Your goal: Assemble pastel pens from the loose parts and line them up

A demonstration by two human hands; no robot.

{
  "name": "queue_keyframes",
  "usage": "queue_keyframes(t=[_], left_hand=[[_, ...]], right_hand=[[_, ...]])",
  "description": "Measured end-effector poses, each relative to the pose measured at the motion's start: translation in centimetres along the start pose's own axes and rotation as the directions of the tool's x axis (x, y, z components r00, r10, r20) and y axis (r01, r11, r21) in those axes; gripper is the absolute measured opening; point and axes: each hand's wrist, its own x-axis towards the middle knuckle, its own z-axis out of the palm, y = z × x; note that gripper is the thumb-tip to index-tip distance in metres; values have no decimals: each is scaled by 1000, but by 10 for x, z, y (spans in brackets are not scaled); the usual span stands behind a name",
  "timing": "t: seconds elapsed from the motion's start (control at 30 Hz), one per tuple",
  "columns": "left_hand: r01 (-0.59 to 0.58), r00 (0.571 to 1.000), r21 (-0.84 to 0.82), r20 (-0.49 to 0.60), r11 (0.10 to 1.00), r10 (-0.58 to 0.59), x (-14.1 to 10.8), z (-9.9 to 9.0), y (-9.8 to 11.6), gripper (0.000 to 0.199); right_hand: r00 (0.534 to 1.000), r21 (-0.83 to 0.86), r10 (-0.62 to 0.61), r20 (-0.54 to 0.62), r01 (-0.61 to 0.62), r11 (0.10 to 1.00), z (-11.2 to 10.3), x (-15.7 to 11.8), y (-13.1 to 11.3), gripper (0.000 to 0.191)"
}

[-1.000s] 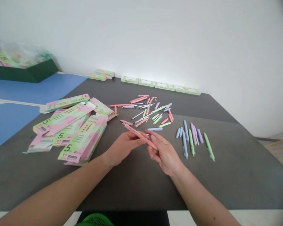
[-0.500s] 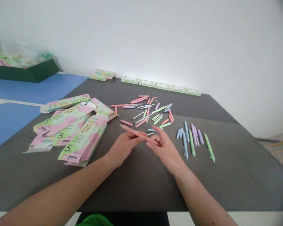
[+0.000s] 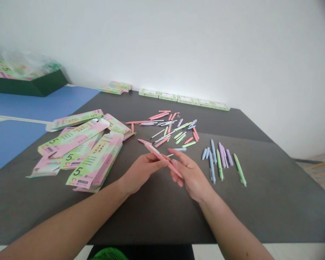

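Both hands meet at a pink pen (image 3: 157,154) held slantwise over the near middle of the table. My left hand (image 3: 142,172) pinches its middle between thumb and fingers. My right hand (image 3: 191,175) grips the lower right end, thumb against the barrel and index finger stretched out above. Just beyond lies a loose heap of pen parts (image 3: 165,133): pink, green, purple and blue barrels, grips and thin refills. To the right of my right hand are blue pens (image 3: 211,167), a green pen (image 3: 240,169) and purple pieces (image 3: 223,154).
Printed cardboard pen boxes (image 3: 97,159) are piled at the left. A row of pale green boxes (image 3: 168,96) lines the back edge by the wall, with a few more boxes (image 3: 115,87) to their left. A dark green bin (image 3: 47,83) stands on the blue surface (image 3: 13,141).
The pen has tilted more steeply, its far end shifting right and nearer. My right fingers have re-gripped, the thumb now lying along the pen's lower end.
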Motion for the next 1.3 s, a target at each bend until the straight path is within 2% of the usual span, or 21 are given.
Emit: queue_keyframes(t=[0.07, 0.2, 0.23, 0.33, 0.47, 0.6, 0.7, 0.8, 0.9, 1.0, 1.1, 1.2, 1.3], left_hand=[[-5, 1000, -20, 29, 1000, 5, -1, 1, 1, 20], [14, 986, 22, -165, 1000, -10, 0, 0, 1, 18], [22, 983, 30, -183, 999, -16, 0, 0, 1, 18], [24, 988, 28, -153, 999, -19, 1, -2, 1, 19], [20, 992, 45, -122, 999, -15, 2, -4, 2, 21], [7, 995, 39, -96, 999, -3, 3, -4, 0, 23], [15, 993, 61, -116, 998, -8, 3, -4, -2, 24], [20, 983, 113, -183, 993, 1, 3, -3, -3, 23], [-1, 986, 109, -167, 994, 19, 2, -3, 0, 20], [-16, 998, 68, -61, 998, 20, -1, -3, 5, 19], [-16, 999, 41, -37, 999, 18, -2, -2, 7, 18], [-17, 999, -57, -44, 998, 15, -1, -1, 4, 25], [-25, 999, -325, -49, 945, 10, 2, -4, 3, 44]], right_hand=[[1000, 49, 14, -8, -13, 999, 0, -1, -1, 44], [999, 12, -20, -26, 20, 1000, -2, 0, -1, 49], [1000, 11, -13, -18, 13, 1000, -2, 0, -1, 51], [997, 139, 68, 47, -74, 988, 0, -2, -3, 49], [973, 331, 166, 163, -213, 919, 2, -5, -7, 44], [954, 364, 193, 228, -267, 892, 0, -3, -6, 45], [982, 257, 162, 102, -183, 949, 0, 0, -1, 50], [997, 93, 37, -75, -30, 995, 0, 3, 3, 56], [999, 60, 10, -52, -6, 998, 0, 3, 2, 56], [993, 183, 94, 71, -105, 977, 0, 0, -2, 50], [979, 281, 143, 146, -179, 943, 1, -2, -4, 44], [986, 279, 111, 122, -141, 950, 1, -2, -2, 46], [995, 208, 47, 86, -64, 976, 1, -1, 1, 47]])
